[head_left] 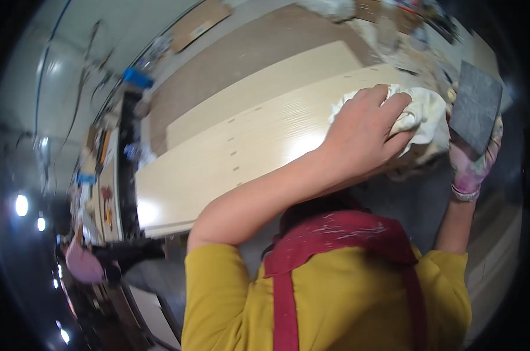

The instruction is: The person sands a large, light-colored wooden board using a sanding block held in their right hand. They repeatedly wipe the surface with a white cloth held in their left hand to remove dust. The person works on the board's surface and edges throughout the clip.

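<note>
The left fingers (395, 105) hold a scrunched white cloth (427, 111) by one end of a pale board (259, 149), which runs left of them. The right fingers (496, 137) hold a grey block (477, 105). Wiping looks underway — I can't tell how much is left.

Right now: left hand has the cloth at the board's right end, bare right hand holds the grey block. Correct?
Not quite: the right hand isn't bare; the head view shows a pinkish glove on it. It does hold the grey block, and the left hand has the cloth at the right end of the board.
</note>
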{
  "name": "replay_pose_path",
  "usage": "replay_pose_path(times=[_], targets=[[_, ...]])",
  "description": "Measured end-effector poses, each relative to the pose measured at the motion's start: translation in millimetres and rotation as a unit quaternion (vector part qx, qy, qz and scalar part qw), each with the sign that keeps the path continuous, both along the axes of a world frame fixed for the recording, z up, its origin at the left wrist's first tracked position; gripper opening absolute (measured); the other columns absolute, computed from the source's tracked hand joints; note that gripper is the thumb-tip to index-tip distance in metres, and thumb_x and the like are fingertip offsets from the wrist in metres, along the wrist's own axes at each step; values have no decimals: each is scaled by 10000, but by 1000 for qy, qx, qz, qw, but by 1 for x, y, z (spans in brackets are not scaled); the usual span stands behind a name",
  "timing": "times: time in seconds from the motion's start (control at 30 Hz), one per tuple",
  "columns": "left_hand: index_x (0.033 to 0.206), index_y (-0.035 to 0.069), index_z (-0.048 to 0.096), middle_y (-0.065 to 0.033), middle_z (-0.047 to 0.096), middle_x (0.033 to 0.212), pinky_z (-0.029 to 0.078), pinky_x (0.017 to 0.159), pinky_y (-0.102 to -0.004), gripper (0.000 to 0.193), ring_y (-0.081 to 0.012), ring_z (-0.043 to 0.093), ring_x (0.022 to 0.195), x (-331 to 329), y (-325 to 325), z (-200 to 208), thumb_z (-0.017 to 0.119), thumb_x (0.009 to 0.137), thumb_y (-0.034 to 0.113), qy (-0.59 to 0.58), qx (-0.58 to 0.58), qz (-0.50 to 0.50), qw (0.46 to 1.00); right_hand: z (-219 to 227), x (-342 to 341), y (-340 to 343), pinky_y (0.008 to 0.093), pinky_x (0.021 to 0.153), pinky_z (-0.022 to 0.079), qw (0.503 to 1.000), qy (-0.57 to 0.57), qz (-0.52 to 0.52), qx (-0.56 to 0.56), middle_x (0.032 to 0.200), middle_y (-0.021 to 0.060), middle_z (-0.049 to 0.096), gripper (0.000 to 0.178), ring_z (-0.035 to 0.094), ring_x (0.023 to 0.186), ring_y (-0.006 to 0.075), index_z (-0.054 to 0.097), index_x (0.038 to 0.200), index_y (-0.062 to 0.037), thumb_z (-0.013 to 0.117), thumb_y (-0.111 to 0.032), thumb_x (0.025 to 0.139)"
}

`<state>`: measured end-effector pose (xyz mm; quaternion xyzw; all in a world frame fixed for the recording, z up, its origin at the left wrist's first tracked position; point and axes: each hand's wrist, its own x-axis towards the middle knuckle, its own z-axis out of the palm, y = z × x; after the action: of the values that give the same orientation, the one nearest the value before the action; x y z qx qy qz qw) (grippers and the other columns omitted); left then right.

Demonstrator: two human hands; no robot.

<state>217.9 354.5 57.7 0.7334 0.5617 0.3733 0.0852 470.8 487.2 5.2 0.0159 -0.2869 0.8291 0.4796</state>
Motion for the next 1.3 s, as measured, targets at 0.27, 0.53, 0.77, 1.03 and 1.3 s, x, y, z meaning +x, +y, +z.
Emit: replay_pose_path(times=[0.27, 0.53, 0.77, 1.03, 1.3], targets=[[1342, 145, 553, -247, 494, 1346, 400, 1026, -537, 626, -464, 484, 1235, -91, -151, -61, 748, 801, 391, 120, -26, 247, 961, -31, -77, -15, 513, 1167, 319, 992, -105, 43, 55, 1503, 232, 404, 612, 438, 1361, 376, 315, 1513, -43, 411, -400, 1025], [1223, 0, 626, -197, 664, 1103, 508, 875, -398, 388, -353, 644, 964, -262, -508, -46, 633, 946, 271, 68, -118, 743, 656, -66, -56, 11, 492, 1164, 330, 973, -219, -71, -30, 1501, 225, 406, 538, 441, 1359, 379, 333, 1494, -33, 347, -340, 1052], [1256, 47, 579, -189, 631, 1143, 484, 944, -437, 576, -338, 609, 1098, -197, -303, -15, 697, 868, 455, -49, -103, 406, 907, -95, -28, 49, 497, 1147, 352, 959, -263, -99, 34, 1484, 220, 424, 534, 462, 1342, 372, 335, 1491, -47, 359, -331, 1040], [1168, 22, 626, -202, 630, 1137, 478, 903, -468, 547, -379, 608, 1047, -355, -382, -79, 702, 845, 457, 40, -107, 585, 803, -82, -27, 42, 513, 1140, 346, 952, -280, -120, 38, 1494, 196, 423, 580, 442, 1354, 370, 362, 1485, -67, 411, -388, 1004], [1205, -18, 643, -103, 708, 1063, 550, 798, -316, 396, -157, 687, 917, -353, -530, 7, 534, 1001, 303, -471, 17, 556, 685, -66, -54, 23, 529, 1134, 341, 947, -294, -123, 30, 1503, 172, 422, 626, 422, 1366, 368, 390, 1478, -88, 463, -445, 968]])
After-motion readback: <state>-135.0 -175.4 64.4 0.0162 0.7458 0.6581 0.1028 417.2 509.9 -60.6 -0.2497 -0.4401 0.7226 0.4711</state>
